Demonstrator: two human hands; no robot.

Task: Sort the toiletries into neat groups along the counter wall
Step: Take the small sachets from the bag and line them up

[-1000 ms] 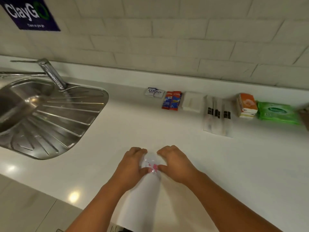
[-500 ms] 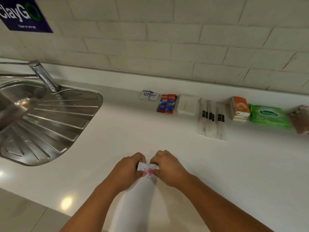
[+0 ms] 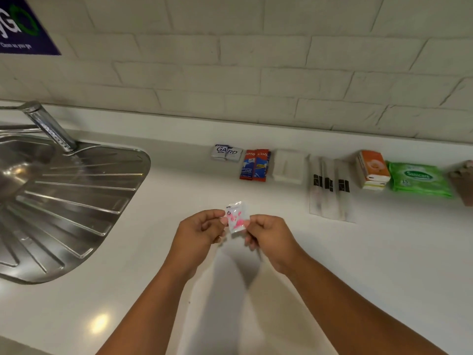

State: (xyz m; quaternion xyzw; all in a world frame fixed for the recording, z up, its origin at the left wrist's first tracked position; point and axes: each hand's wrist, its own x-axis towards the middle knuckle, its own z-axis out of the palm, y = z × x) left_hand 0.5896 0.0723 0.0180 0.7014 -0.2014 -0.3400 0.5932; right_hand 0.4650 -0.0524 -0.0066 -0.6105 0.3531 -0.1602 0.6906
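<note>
stretching wide under the tiled wall, the white counter [image 3: 358, 265] carries a steel sink [image 3: 64, 201] at the left. tight against the backsplash sits a row of goods grouped by kind, each pile squared to the wall, seemingly so the groups read at a glance: a green wipes pack [image 3: 417, 179], an orange tissue pack [image 3: 372, 170] just beside it, 3 long white sleeves [image 3: 330, 188] laid side by side, a white block [image 3: 288, 166], 2 red toothpaste sachets [image 3: 254, 165] touching, then 2 silver gard sachets [image 3: 226, 152].

nearer the person and well apart from that row, the left hand [image 3: 202, 231] and right hand [image 3: 268, 234] meet above the counter. each pinches 1 side edge of a small clear sachet [image 3: 236, 217] with pink print, the other fingers curled. held flat toward the camera, it is probably being read or straightened so its group can be chosen. no pink match shows in the row, so it likely needs a new spot there.
</note>
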